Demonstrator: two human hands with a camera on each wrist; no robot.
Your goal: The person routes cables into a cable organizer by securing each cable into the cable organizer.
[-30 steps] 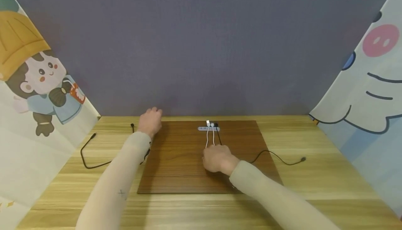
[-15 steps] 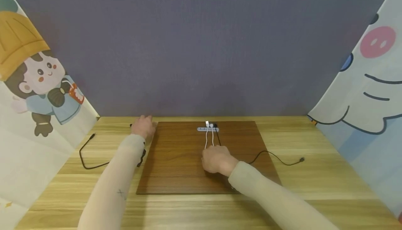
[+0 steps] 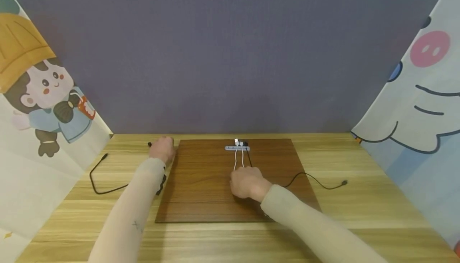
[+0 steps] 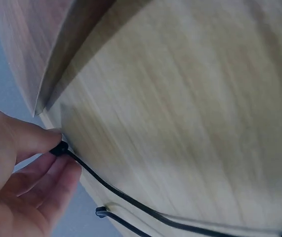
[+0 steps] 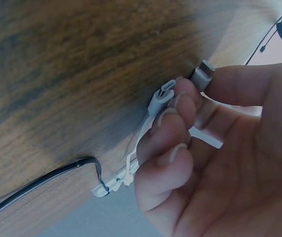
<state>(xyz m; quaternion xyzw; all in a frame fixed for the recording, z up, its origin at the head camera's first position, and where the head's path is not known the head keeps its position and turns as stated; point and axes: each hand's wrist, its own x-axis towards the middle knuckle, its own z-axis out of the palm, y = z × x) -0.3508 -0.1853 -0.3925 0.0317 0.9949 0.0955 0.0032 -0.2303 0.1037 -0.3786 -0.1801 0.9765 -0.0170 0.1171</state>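
My left hand [image 3: 162, 150] is by the back left corner of the brown board [image 3: 201, 183]. In the left wrist view its thumb and fingers pinch the black plug end of a cable [image 4: 59, 148] close over the table. My right hand [image 3: 248, 183] is low over the middle of the board, holding a white cable's plug [image 5: 202, 76] between thumb and forefinger. A second white connector [image 5: 160, 98] lies against its curled fingers. Behind it, a pale cable clip strip [image 3: 231, 148] carries two white cables and a black one.
Another black cable end [image 4: 101, 212] lies beside the pinched one. On the left of the table, a black cable [image 3: 94, 183] lies bent; on the right another black cable [image 3: 320, 180] runs off the board. A grey panel [image 3: 230, 55] stands behind the table, with printed cloths at both sides.
My left hand has moved left and down from the board's back corner, to the black cable end on the table. My right hand stays in place with the white plug.
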